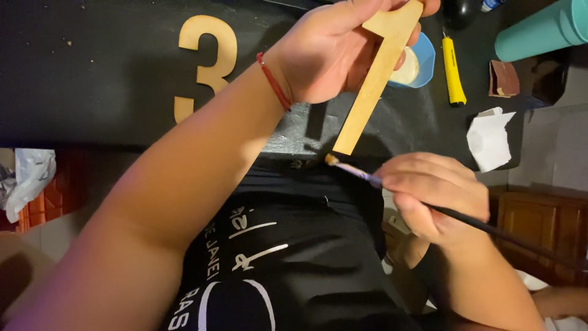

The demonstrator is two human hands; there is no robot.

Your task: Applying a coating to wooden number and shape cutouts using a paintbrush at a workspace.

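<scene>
While the left hand point(334, 52) closes its fingers and thumb around the top of one flat, gold-painted wooden cut-out shaped like the numeral one point(376, 76), that piece hangs tilted in the air above the front edge of the black-covered table point(92, 67), its lower end pointing down toward the person's body. One red cord bracelet point(274, 81) circles the left wrist. The right hand point(436, 197) pinches one thin paintbrush with a black handle point(490, 230) between curled fingers, and the brush's gold-loaded tip sits just beside the lower end of the cut-out; whether bristles and wood touch cannot be told.

On the table lies one second gold wooden cut-out, shaped like the numeral three point(207, 64), flat and well apart from the hands. Behind the held piece stands one small blue cup with pale contents point(418, 63). Next to it lies one yellow utility knife point(452, 72). Further right are one brown scrap of sandpaper point(504, 79), one folded piece of white paper point(489, 138) and one teal tumbler point(542, 27) lying on its side.
</scene>
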